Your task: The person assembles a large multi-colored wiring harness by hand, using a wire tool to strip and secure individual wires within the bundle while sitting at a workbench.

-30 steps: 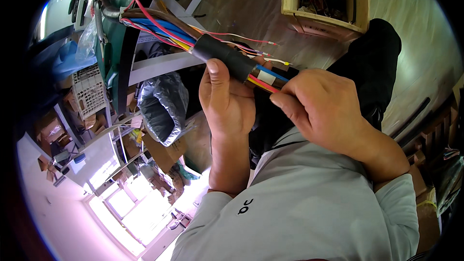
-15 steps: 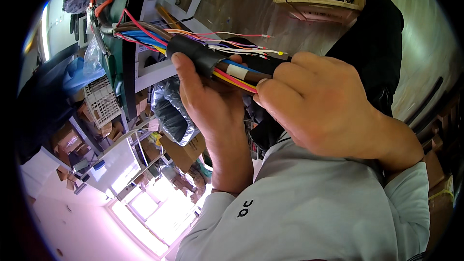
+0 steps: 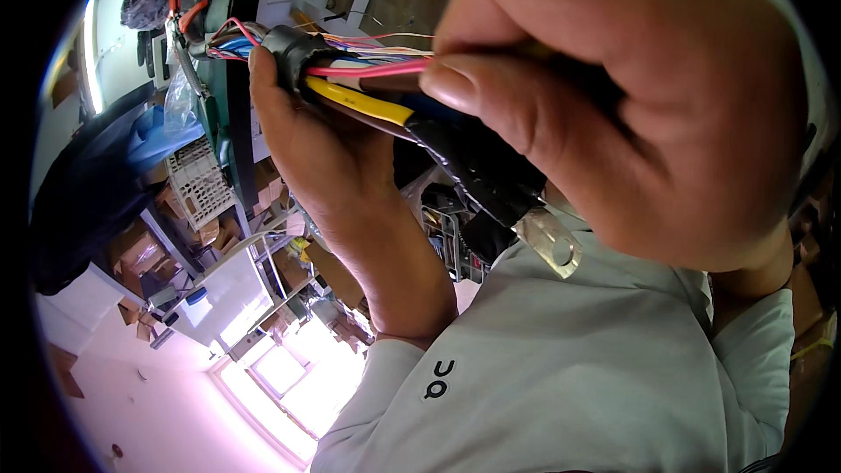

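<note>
My left hand (image 3: 328,166) is closed around a bundle of cables, its thumb against the short black sleeve (image 3: 289,48) that encircles them. Close in front, my right hand (image 3: 639,114) pinches a pink wire (image 3: 372,69) coming out of that sleeve. Below it runs a yellow cable (image 3: 361,100), wrapped in black tape (image 3: 473,171) toward its end and tipped with a flat metal ring lug (image 3: 552,243). Thin coloured wires (image 3: 385,45) stretch out behind, partly hidden by my right fingers. Blue and brown cables also pass through the sleeve.
Red-handled pliers (image 3: 186,13) are at the dark green bench edge (image 3: 229,0) on the upper left, where the bundle comes from. A white plastic crate (image 3: 200,180), cardboard pieces (image 3: 337,276) and shelving lie beyond my left arm.
My right hand has come up closer to the camera, lifting the pink wire away from the bundle. The yellow cable's taped end and lug now show. My left hand and the sleeve appear farther left.
</note>
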Available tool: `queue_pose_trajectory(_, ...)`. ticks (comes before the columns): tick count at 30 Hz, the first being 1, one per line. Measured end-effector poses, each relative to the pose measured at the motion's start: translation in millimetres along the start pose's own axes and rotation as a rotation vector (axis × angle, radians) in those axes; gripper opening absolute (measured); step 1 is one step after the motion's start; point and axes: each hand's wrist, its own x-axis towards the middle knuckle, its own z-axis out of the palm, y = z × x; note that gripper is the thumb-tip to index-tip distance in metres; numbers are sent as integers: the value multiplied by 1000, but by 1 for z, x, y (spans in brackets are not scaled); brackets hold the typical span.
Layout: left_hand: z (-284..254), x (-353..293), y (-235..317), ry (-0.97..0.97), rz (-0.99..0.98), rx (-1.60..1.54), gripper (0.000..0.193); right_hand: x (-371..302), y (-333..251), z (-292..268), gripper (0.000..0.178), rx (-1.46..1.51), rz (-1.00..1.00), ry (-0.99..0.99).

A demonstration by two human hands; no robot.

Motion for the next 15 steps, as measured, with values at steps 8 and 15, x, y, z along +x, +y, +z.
queue_pose_trajectory(8,10,-7,17,-263,-32,-181,41,3,-12,-15,10,57,63,-28)
queue_pose_trajectory(15,-1,-2,8,-135,-79,-102,46,6,-18,-20,8,81,132,-101)
